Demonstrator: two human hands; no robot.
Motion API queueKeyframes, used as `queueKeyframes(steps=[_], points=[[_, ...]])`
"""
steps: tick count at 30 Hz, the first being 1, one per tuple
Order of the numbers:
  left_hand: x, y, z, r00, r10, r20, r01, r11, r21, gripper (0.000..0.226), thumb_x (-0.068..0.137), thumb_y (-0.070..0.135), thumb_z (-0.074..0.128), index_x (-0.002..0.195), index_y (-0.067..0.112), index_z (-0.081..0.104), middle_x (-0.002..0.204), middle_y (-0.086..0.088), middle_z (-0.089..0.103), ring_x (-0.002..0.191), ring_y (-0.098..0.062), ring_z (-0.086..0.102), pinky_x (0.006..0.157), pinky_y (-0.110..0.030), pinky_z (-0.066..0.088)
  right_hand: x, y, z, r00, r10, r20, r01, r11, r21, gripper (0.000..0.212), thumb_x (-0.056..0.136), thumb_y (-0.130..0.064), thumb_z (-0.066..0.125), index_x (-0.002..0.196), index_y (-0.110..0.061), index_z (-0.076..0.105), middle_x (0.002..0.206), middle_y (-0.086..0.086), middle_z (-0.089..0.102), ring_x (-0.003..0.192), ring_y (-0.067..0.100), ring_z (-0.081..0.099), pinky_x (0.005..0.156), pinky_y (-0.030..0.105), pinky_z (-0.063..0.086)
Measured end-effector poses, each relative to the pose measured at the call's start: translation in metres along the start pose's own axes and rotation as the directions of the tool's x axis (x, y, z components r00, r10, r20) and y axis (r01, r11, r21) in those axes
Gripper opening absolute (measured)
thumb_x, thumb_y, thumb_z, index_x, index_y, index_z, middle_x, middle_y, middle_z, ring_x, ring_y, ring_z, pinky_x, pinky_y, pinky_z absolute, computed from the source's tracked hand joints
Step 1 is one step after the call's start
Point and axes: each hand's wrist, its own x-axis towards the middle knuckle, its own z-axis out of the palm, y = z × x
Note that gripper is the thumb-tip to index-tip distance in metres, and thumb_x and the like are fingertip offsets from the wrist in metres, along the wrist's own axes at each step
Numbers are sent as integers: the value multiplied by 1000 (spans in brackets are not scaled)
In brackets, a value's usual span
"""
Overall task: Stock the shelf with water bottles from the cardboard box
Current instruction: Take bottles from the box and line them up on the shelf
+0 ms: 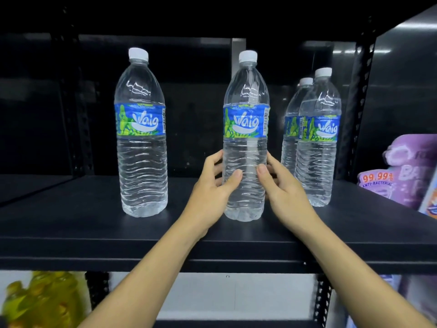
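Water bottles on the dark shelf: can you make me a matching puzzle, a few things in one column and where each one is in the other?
1. left bottle
2. middle bottle
3. rear bottle
4. purple pack

a. held between left hand and right hand
b. partly hidden behind the right front bottle
c. standing alone, untouched
d. far right of the view

Pairs: 1-c, 2-a, 3-b, 4-d

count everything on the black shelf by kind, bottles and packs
water bottles: 4 (left bottle, middle bottle, front right bottle, back right bottle)
purple pack: 1
blue-orange pack, cut off at the edge: 1
total: 6
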Motion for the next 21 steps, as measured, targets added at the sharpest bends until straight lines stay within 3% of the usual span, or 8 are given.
queueKeyframes(steps=[3,7,10,16,19,21], points=[[0,0,-1,999,19,-31,-18,999,32,56,93,32,74,139,40,44,127,15,65,107,-1,69,91,-25,56,-1,0,-2,999,35,-36,-31,994,105,56,93,-63,55,142,-37,51,118,-10,71,96,10,73,93,48,57],[-2,1,-2,997,36,-75,-33,999,36,62,84,33,83,134,39,47,117,18,66,97,1,70,77,-18,57,-2,-1,-3,997,77,-8,-74,977,201,53,87,-66,58,130,-36,60,121,-8,73,113,11,69,100,52,54],[-3,2,-1,997,44,-67,-41,998,39,65,83,36,83,138,40,48,120,19,66,98,2,69,81,-20,58,-4,-5,-3,997,71,37,-77,979,189,56,84,-65,62,135,-41,57,125,-12,72,109,7,71,100,47,54],[-2,-1,0,997,38,-68,-36,999,38,63,86,38,80,139,45,47,131,26,60,115,2,63,96,-26,54,-7,-5,-7,997,51,61,-61,983,175,50,98,-35,66,145,-31,51,127,-11,71,107,5,71,103,39,54],[-1,-1,-1,997,36,-64,-33,998,45,77,85,36,81,150,38,40,133,17,64,108,3,68,95,-29,57,-7,-8,-7,997,19,68,-27,991,129,47,101,-33,61,146,-36,49,126,-15,71,108,-1,70,103,34,53],[1,-1,-4,998,18,-64,-16,1000,20,75,83,32,85,147,33,46,131,13,68,107,-3,71,96,-34,58,-6,-8,-7,995,-8,103,-1,996,86,43,104,-31,57,144,-43,48,124,-20,71,110,1,70,104,35,52]])
